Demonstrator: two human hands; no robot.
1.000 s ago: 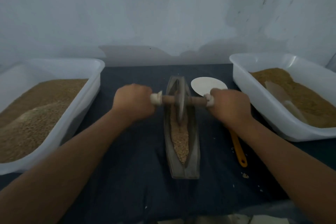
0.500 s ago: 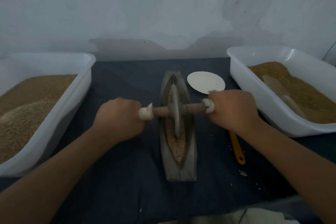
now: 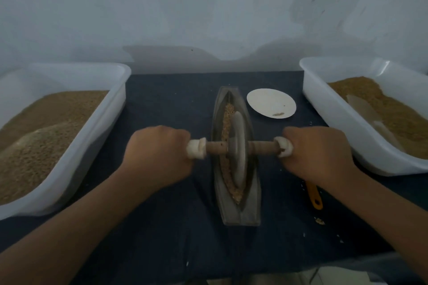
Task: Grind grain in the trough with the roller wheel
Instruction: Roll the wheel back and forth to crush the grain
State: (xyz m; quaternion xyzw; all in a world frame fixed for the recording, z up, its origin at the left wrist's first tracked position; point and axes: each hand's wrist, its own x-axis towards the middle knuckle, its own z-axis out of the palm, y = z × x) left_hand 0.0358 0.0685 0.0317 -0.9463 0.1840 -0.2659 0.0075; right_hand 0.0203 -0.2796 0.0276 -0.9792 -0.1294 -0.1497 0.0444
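Bare forearms reach forward, the left hand (image 3: 159, 157) and right hand (image 3: 318, 154) each fisted around an end of the wooden axle (image 3: 264, 147). Its roller wheel (image 3: 237, 150) stands upright in the grain-lined trough (image 3: 251, 210). An orange handle (image 3: 313, 195) lies under the right wrist; a white dish (image 3: 271, 103) lies beyond; grain-filled tubs (image 3: 102, 132) flank.

Axle ends hidden inside hands (image 3: 159, 157); orange handle (image 3: 313, 196) partly behind right wrist; tubs cropped.

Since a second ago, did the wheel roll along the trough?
Yes. The wheel rolled toward the person, from the far end of the trough to its near half, uncovering grain at the far end.
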